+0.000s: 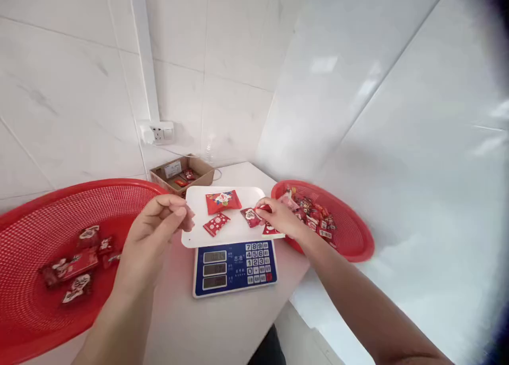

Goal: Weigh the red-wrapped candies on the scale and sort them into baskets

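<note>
My right hand (279, 216) reaches over the white weighing tray (234, 236), its thumb and fingers pinched on a small red candy packet, mostly covered by the fingers. Beside those fingertips lies a dark red packet with white lettering (250, 216); another red packet (270, 229) is partly under the hand. Further left on the tray are a larger bright red packet (223, 201) and a small dotted red packet (216, 224). My left hand (164, 222) hovers at the tray's left edge, fingers curled towards the thumb, with nothing visible in them. Under the tray sits a blue digital scale (236, 272).
A large red mesh basket (119, 195) with several red packets stands on the left. Another red basket (360, 232), holding many candies, is at the right. Behind the tray is a cardboard box (202, 171) against the tiled wall, near a socket (162, 133).
</note>
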`<state>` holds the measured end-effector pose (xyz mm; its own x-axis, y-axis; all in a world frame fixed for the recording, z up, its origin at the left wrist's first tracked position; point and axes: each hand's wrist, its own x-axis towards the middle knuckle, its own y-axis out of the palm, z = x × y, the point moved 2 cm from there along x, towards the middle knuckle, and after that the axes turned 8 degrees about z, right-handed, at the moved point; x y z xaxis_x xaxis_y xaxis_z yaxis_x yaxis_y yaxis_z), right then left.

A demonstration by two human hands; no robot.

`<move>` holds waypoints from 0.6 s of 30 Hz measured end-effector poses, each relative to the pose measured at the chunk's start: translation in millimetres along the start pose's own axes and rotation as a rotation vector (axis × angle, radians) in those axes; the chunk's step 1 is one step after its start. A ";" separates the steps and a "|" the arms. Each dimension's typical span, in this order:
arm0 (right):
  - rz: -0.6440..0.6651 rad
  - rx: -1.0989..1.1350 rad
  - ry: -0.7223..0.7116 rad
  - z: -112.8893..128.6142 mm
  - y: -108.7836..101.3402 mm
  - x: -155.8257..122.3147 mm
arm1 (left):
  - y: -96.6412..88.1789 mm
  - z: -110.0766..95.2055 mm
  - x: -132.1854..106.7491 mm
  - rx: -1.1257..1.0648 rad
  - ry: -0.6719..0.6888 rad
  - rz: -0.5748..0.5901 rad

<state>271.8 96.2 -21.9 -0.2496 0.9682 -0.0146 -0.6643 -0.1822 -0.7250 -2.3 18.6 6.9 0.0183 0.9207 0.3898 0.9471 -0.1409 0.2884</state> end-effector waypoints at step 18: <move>0.141 -0.196 -0.081 25.0 33.6 4.3 | 4.1 -1.2 -0.7 0.015 -0.015 0.023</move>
<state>230.7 89.9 -29.1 -0.3907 0.9174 -0.0757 -0.4715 -0.2701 -0.8395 1.2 16.9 8.8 0.0449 0.9226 0.3831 0.9511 -0.1568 0.2663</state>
